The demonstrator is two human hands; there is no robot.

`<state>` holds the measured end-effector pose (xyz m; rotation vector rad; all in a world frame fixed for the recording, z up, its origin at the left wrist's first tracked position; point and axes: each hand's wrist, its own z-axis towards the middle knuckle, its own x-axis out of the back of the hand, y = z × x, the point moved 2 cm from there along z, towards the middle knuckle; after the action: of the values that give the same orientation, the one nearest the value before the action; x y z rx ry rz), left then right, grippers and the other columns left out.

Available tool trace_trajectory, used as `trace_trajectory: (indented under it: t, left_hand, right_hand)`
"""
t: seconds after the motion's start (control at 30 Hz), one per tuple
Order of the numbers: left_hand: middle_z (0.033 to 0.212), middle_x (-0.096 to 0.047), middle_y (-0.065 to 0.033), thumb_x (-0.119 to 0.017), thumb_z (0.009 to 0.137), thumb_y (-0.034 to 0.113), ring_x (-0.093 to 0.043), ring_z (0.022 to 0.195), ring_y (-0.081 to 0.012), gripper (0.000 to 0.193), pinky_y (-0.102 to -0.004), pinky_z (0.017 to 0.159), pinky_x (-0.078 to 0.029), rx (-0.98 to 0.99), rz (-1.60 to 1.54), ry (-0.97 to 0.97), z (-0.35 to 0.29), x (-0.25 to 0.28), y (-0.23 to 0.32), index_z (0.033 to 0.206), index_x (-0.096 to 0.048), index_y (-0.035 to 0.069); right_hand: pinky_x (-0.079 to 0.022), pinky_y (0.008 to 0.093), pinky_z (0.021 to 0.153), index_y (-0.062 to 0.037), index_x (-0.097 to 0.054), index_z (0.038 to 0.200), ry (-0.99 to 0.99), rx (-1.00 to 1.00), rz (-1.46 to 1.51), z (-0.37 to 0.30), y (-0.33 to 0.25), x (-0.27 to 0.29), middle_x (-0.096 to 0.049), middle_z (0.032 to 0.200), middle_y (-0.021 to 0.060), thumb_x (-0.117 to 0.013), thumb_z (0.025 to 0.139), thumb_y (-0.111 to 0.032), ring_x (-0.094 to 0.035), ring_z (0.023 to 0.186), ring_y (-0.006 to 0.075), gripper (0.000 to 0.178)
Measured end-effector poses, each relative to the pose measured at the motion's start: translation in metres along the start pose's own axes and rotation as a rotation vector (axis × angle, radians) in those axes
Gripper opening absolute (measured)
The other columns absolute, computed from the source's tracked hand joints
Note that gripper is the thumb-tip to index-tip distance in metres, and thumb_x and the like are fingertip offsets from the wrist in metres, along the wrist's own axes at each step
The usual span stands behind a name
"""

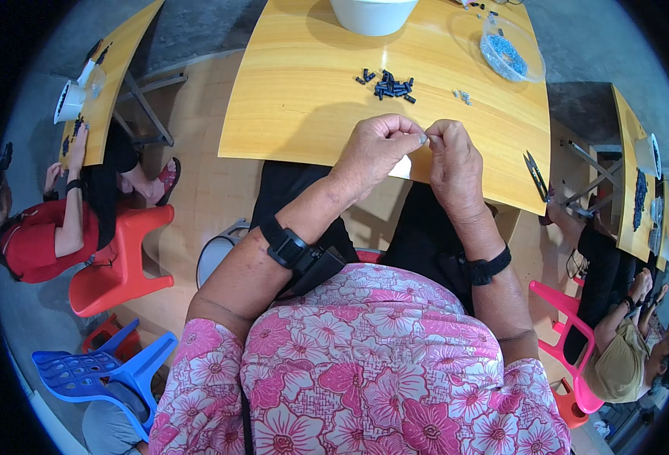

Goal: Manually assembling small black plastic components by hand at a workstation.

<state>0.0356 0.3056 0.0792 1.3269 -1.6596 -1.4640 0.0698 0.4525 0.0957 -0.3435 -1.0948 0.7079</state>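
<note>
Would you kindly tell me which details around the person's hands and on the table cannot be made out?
In the head view:
Whatever the left hand and right hand may pinch: covered by their own fingers.
White container: top cut off by the upper edge, so its contents are unseen.
Small pale pieces: too small to tell their exact shape.
White item: partly covered by the left hand, so its kind is unclear.

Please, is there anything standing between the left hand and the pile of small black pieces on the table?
Nothing visible does: the black pieces lie beyond the left hand. The right hand is beside it, not in between; the pale bits lie off to the right, and the white container stands behind the pieces.
</note>
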Motion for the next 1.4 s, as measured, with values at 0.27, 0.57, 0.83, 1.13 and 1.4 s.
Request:
trace_trajectory:
  t: [0.27,0.57,0.83,1.13,1.4]
  left_hand:
    - [0.071,-0.053,0.0069,-0.068,0.088,0.012,-0.041,0.059,-0.0005,0.010,-0.0179,0.050,-0.030,-0.035,0.013,0.042,0.002,-0.001,0.000,0.093,-0.067,0.004]
    - [0.066,-0.039,0.0107,-0.069,0.088,0.010,-0.036,0.060,0.0000,0.008,-0.0176,0.052,-0.031,-0.166,0.121,0.092,-0.001,-0.005,-0.002,0.091,-0.066,0.003]
    - [0.065,-0.037,0.0101,-0.068,0.087,0.007,-0.035,0.059,-0.0010,0.005,-0.0191,0.052,-0.033,-0.333,0.270,0.110,-0.002,-0.004,0.004,0.089,-0.065,0.004]
    - [0.063,-0.036,0.0014,-0.072,0.077,0.002,-0.036,0.057,-0.0078,0.015,-0.0261,0.053,-0.035,-0.688,0.560,0.076,0.000,0.001,0.013,0.088,-0.063,0.005]
    - [0.068,-0.042,0.0097,-0.063,0.094,0.020,-0.039,0.058,-0.0031,0.016,-0.0212,0.051,-0.036,-0.267,0.240,0.048,0.020,0.006,-0.012,0.092,-0.063,0.004]
  right_hand:
    - [-0.052,0.0434,0.068,-0.0013,-0.050,0.095,0.043,-0.026,-0.028,0.001,-0.003,-0.002,-0.060,0.088,0.0170,-0.061,0.084,0.002,-0.062,0.080,0.0394,0.015]
    - [-0.051,0.0385,0.070,-0.0005,-0.051,0.094,0.042,-0.216,0.184,-0.001,-0.001,-0.004,-0.061,0.083,0.0176,-0.055,0.091,0.001,-0.063,0.075,0.0360,0.005]
    - [-0.051,0.0367,0.063,-0.0006,-0.051,0.091,0.001,-0.291,0.307,-0.001,0.001,-0.004,-0.060,0.072,0.0148,-0.050,0.094,-0.004,-0.063,0.065,0.0291,0.005]
    - [-0.049,0.0311,0.055,-0.0012,-0.051,0.088,-0.132,-0.572,0.690,0.001,0.009,-0.006,-0.058,0.065,0.0096,-0.051,0.094,-0.007,-0.061,0.058,0.0155,0.008]
    - [-0.051,0.0416,0.067,-0.0023,-0.052,0.096,0.013,-0.203,0.157,0.008,0.015,-0.007,-0.061,0.083,0.0171,-0.053,0.092,-0.005,-0.063,0.075,0.0373,0.005]
